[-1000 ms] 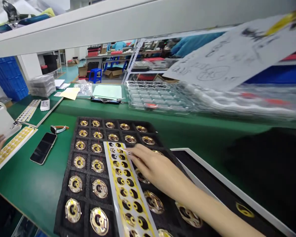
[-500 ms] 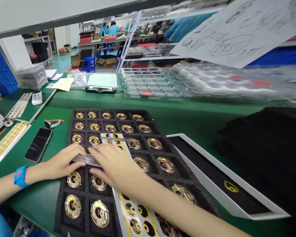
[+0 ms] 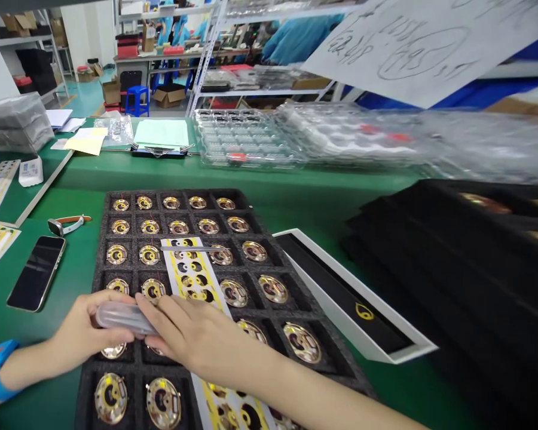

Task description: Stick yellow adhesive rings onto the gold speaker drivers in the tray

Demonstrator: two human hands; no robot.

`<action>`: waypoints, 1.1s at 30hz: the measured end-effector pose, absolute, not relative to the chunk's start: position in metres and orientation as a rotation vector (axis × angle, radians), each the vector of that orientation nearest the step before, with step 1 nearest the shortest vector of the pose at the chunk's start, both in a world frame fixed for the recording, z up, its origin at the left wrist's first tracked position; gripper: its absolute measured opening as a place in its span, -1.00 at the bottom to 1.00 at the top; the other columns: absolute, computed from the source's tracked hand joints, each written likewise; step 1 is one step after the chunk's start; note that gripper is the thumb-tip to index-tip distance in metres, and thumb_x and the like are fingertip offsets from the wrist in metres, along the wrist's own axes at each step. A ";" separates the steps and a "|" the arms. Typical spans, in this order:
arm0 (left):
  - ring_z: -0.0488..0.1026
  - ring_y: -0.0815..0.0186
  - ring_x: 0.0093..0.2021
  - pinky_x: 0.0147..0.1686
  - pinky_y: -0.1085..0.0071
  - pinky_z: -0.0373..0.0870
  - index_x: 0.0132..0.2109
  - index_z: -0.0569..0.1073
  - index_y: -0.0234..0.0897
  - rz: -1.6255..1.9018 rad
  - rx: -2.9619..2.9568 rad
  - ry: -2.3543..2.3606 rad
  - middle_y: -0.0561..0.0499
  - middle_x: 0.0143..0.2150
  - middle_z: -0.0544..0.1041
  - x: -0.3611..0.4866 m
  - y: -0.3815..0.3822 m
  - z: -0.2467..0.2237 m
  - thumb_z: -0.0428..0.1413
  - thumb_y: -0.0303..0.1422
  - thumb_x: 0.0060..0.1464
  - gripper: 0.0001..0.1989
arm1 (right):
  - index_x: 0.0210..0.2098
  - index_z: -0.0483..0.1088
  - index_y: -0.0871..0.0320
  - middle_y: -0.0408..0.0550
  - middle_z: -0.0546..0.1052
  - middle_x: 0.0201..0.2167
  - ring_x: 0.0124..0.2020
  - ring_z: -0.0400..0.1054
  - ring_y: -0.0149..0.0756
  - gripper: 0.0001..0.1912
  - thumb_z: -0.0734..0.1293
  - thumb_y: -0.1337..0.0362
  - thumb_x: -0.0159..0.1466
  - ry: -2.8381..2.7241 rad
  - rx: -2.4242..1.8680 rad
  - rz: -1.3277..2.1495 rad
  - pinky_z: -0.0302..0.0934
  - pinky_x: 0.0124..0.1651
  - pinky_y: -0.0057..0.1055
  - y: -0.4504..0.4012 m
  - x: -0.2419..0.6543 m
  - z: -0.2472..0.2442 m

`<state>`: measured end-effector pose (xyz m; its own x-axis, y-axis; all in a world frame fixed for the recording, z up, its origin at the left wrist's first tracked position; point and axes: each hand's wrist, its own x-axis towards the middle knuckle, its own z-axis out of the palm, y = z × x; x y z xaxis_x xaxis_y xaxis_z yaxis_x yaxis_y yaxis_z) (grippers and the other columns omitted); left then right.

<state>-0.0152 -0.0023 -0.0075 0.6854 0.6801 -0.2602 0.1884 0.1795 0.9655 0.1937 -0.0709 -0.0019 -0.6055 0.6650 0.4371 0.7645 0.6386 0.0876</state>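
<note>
An oblong, rounded case of translucent plastic [image 3: 123, 316] is held level between both hands over the left part of a black foam tray [image 3: 89, 364]. My left hand [image 3: 78, 328] pinches its left end between thumb and fingers. The fingers of my right hand [image 3: 197, 334] lie over its right end, the thumb below. Round gold watch parts [image 3: 164, 403] sit in the tray's square pockets. Across the tray lies a long sheet of yellow and black stickers [image 3: 190, 269], partly hidden by my right forearm. Thin metal tweezers [image 3: 183, 248] rest across the sheet's far end.
Left of the tray lie a phone [image 3: 36, 273] and a wristwatch [image 3: 69, 224]. To the right are a white open box with black lining [image 3: 407, 353] and stacked black foam trays [image 3: 407, 239]. Clear plastic trays [image 3: 246, 137] and a clipboard [image 3: 161, 134] stand behind. Handwritten paper [image 3: 385, 54] hangs above.
The view has swung right, so the bench things appear further left. Both hands have come nearer with the plastic case, which now shows more fully between them.
</note>
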 end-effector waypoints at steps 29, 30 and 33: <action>0.58 0.34 -0.34 -0.30 0.51 0.52 -0.11 0.52 -0.29 0.291 1.203 0.719 -0.02 -0.31 0.63 -0.010 0.004 -0.002 0.29 -0.24 0.00 -0.68 | 0.01 0.32 0.44 0.05 0.53 -0.41 -0.50 0.43 -0.24 -0.52 -0.04 0.19 0.46 -2.436 -1.196 -0.047 0.27 -0.56 -0.31 -0.069 0.194 -0.007; 0.59 0.33 -0.33 -0.30 0.51 0.53 -0.11 0.51 -0.30 0.258 1.143 0.703 -0.03 -0.32 0.63 -0.009 0.005 0.000 0.28 -0.22 0.02 -0.68 | 0.01 0.33 0.43 0.06 0.54 -0.40 -0.48 0.44 -0.23 -0.52 -0.04 0.20 0.46 -2.418 -1.208 0.022 0.28 -0.53 -0.30 -0.068 0.194 -0.006; 0.61 0.31 -0.33 -0.32 0.52 0.53 -0.17 0.52 -0.33 0.246 1.013 0.733 -0.05 -0.34 0.62 -0.007 0.006 0.004 0.25 -0.20 0.07 -0.71 | -0.02 0.38 0.38 0.09 0.57 -0.36 -0.39 0.47 -0.20 -0.50 -0.05 0.18 0.46 -2.339 -1.231 0.270 0.33 -0.41 -0.27 -0.065 0.199 -0.001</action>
